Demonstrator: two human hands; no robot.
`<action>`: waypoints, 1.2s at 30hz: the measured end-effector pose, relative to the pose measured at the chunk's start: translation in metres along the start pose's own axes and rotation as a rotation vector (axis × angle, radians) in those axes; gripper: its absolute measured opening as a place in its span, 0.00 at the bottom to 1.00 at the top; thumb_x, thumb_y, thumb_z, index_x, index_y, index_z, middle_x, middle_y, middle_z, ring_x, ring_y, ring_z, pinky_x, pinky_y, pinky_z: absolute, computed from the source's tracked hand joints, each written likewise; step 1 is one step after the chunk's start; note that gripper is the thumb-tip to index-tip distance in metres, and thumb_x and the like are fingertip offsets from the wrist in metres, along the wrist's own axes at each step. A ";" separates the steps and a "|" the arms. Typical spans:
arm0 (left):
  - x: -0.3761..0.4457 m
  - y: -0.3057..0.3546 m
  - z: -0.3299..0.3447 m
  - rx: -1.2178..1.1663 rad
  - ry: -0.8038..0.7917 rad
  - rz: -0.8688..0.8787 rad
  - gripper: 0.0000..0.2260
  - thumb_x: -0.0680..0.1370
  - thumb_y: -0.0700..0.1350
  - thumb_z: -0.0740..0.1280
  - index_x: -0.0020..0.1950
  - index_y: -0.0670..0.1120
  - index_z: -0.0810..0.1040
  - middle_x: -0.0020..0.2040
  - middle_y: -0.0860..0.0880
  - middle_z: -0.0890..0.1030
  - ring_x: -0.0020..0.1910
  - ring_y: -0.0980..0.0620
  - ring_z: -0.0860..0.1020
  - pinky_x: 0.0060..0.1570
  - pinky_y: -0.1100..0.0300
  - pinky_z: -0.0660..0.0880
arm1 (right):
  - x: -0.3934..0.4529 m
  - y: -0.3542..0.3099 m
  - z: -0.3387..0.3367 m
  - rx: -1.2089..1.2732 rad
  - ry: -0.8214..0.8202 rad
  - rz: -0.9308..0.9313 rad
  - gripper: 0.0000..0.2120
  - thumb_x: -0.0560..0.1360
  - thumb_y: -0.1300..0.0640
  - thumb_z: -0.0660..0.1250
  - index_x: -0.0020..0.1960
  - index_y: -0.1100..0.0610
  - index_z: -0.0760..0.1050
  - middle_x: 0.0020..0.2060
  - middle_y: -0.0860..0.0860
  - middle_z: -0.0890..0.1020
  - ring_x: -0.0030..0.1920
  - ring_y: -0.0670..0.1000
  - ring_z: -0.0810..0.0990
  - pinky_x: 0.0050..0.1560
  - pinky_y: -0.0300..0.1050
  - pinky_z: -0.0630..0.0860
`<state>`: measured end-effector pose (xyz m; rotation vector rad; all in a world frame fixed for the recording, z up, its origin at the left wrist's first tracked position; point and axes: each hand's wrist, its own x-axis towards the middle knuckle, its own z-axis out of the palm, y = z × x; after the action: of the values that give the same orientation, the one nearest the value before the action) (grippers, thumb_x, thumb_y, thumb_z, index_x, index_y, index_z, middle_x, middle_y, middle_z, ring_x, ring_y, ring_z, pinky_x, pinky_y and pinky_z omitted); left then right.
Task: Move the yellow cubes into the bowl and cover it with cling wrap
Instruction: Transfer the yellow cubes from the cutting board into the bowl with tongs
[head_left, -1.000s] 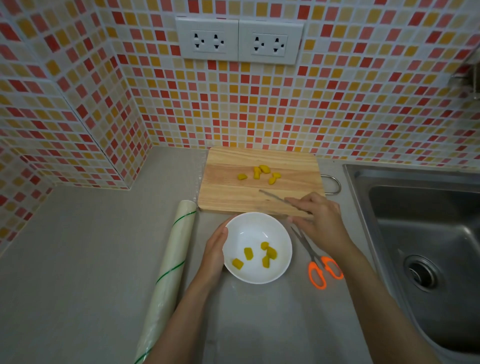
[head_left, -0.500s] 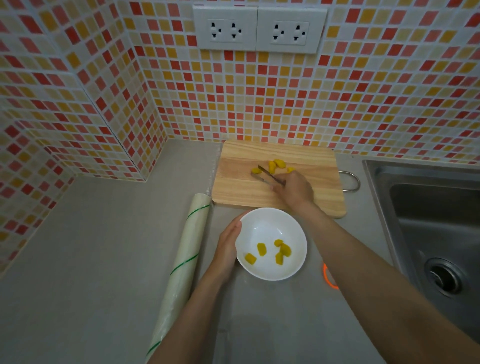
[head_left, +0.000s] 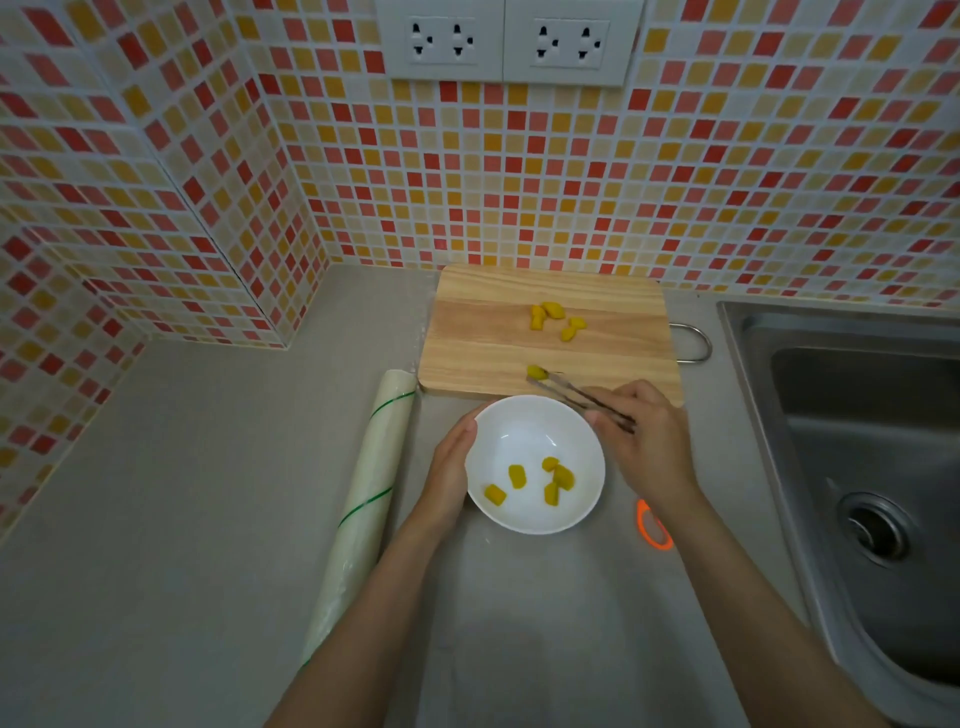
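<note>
A white bowl (head_left: 535, 415) stands on the grey counter and holds several yellow cubes (head_left: 554, 475). My left hand (head_left: 451, 467) rests flat against the bowl's left side. My right hand (head_left: 644, 441) grips metal tongs (head_left: 576, 397), whose tips pinch one yellow cube (head_left: 535, 372) over the near edge of the wooden cutting board (head_left: 483, 332). Several more yellow cubes (head_left: 553, 318) lie in the board's middle. A roll of cling wrap (head_left: 363, 499) lies left of the bowl.
Orange-handled scissors (head_left: 653, 526) lie right of the bowl, mostly hidden under my right forearm. A steel sink (head_left: 857, 441) fills the right side. Tiled walls close off the back and the left corner.
My right hand drew the tongs back from the cubes in the board's middle toward the bowl, and a yellow cube is now pinched in their tips. My left hand stayed on the bowl.
</note>
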<state>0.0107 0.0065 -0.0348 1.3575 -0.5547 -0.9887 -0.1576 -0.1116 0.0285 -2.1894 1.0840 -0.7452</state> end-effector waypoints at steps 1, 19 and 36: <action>0.000 0.000 0.000 -0.006 0.001 -0.004 0.13 0.81 0.47 0.56 0.58 0.52 0.78 0.56 0.53 0.82 0.57 0.53 0.79 0.58 0.57 0.74 | -0.009 0.000 -0.005 -0.042 -0.021 -0.009 0.14 0.70 0.60 0.72 0.55 0.54 0.81 0.38 0.53 0.77 0.42 0.54 0.79 0.47 0.47 0.72; 0.000 -0.001 0.002 -0.011 0.000 -0.001 0.13 0.81 0.46 0.56 0.55 0.54 0.79 0.54 0.54 0.83 0.56 0.54 0.80 0.56 0.58 0.75 | 0.063 0.031 0.002 -0.177 0.008 0.251 0.17 0.72 0.52 0.69 0.60 0.54 0.78 0.47 0.60 0.78 0.49 0.61 0.78 0.52 0.54 0.75; 0.002 -0.001 0.001 0.035 0.009 -0.004 0.13 0.80 0.49 0.58 0.54 0.58 0.81 0.54 0.57 0.83 0.54 0.58 0.81 0.47 0.68 0.77 | 0.079 0.033 0.023 -0.233 0.064 0.338 0.12 0.76 0.54 0.64 0.57 0.54 0.80 0.49 0.61 0.79 0.48 0.63 0.78 0.47 0.53 0.73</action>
<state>0.0107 0.0039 -0.0361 1.3936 -0.5648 -0.9801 -0.1180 -0.1879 0.0075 -2.0977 1.5927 -0.5624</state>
